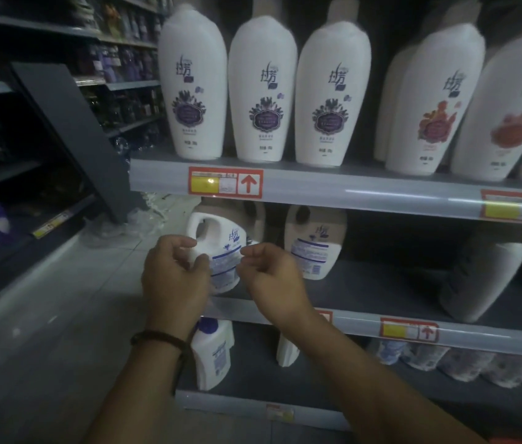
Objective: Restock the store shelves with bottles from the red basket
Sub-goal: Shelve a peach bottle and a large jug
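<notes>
Standing front of top shelf (pixel 349 184): 3 purple-label btls (pixel 263 91), 2 orange-label btls (pixel 436 100).

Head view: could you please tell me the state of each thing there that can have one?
handled jug, upright on the middle shelf
left hand, fingers curled at the jug, grip unclear
right hand, fingers curled at the jug, grip unclear
second jug, upright
purple-label bottles, upright, side by side
blue-capped jug, upright

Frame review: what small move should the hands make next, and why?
Probably draw both hands back for another bottle. The white handled jug stands upright on the middle shelf, and the left hand and right hand hover before it, loosely curled, apparently gripping nothing.
</notes>
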